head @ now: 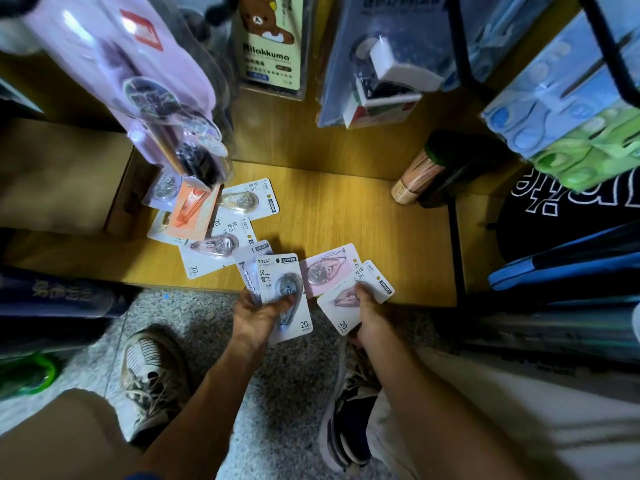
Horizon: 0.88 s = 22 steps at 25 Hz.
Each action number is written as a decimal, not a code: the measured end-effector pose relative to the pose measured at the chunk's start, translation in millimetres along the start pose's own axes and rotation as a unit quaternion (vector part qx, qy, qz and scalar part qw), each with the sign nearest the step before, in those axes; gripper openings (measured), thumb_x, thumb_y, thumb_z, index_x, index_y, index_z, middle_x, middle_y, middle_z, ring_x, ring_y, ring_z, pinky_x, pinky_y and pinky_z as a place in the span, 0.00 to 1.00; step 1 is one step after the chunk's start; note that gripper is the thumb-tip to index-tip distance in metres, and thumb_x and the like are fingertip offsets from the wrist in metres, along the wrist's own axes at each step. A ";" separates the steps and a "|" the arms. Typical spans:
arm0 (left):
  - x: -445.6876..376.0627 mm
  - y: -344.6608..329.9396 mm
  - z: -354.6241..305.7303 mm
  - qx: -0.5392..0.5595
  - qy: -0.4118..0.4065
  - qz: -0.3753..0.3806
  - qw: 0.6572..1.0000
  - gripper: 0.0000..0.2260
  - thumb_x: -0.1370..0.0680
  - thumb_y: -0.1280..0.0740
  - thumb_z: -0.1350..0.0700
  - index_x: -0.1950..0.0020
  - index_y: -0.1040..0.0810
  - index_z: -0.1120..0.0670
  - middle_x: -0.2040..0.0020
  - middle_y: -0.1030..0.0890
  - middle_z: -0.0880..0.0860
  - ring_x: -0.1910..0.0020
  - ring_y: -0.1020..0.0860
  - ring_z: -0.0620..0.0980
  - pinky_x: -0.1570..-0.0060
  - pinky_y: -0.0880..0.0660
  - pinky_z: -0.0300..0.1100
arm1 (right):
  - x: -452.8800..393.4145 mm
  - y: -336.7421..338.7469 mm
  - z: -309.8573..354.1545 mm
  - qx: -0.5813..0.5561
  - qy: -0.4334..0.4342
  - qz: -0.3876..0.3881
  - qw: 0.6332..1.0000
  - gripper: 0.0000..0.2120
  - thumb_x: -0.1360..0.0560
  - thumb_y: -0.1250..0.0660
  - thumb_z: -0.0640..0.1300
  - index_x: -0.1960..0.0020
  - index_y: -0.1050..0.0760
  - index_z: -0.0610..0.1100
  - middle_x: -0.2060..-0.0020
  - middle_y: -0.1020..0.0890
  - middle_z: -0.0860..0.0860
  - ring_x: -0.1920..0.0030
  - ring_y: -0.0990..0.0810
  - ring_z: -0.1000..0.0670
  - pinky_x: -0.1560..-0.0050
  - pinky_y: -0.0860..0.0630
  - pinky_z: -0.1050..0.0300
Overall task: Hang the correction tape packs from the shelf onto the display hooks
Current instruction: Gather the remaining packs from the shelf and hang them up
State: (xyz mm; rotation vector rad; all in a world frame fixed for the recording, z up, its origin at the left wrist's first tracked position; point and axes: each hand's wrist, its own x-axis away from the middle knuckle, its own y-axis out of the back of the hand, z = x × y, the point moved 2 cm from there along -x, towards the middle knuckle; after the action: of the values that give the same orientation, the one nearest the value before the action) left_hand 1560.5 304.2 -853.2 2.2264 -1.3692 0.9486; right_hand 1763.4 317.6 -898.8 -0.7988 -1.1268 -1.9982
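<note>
Several correction tape packs lie on the low wooden shelf (346, 209). My left hand (258, 315) grips a white pack with a grey tape (282, 289) plus another pack behind it, at the shelf's front edge. My right hand (369, 306) holds a white pack with a pink tape (341, 306). A pink pack (329, 268) lies on the shelf between my hands. More packs (221, 233), white and orange, lie in a loose pile to the left. Packs on display hooks hang above, among them a purple bunch (162, 98) at upper left.
A cardboard box (69, 178) sits on the shelf's left end. A cylinder of wooden sticks (419, 174) stands at the back right. Blue and green hanging packs (571, 109) crowd the upper right. My shoes (152, 372) stand on the speckled floor below.
</note>
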 end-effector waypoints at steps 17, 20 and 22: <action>152.3 54.9 -108.9 -0.024 -0.115 0.082 0.990 0.23 0.41 0.17 0.58 0.48 0.17 0.54 0.50 0.14 0.54 0.52 0.15 0.55 0.49 0.19 0.56 | 203.9 81.5 29.4 -0.256 0.125 0.412 0.866 0.36 0.36 0.25 0.49 0.32 0.28 0.36 0.37 0.22 0.33 0.42 0.22 0.34 0.44 0.24 0.44; 207.2 67.9 -141.4 -0.002 -0.162 0.104 0.981 0.25 0.38 0.18 0.60 0.43 0.20 0.53 0.48 0.14 0.54 0.49 0.16 0.57 0.47 0.20 0.59 | 249.4 106.5 39.3 -0.254 0.189 0.425 0.848 0.28 0.33 0.27 0.47 0.35 0.24 0.39 0.41 0.19 0.36 0.47 0.19 0.39 0.50 0.21 0.47; 244.1 75.2 -164.2 0.003 -0.207 0.124 0.970 0.26 0.36 0.20 0.63 0.40 0.22 0.53 0.46 0.15 0.54 0.49 0.16 0.57 0.49 0.20 0.58 | 283.5 122.6 47.1 -0.251 0.233 0.444 0.828 0.30 0.36 0.22 0.53 0.38 0.21 0.42 0.44 0.17 0.39 0.49 0.17 0.39 0.49 0.23 0.42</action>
State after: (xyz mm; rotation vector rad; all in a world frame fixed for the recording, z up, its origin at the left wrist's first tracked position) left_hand 1510.4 212.1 -568.2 2.3870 -1.8631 0.5740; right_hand 1709.6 236.4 -601.9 -0.8076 0.1165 -1.5075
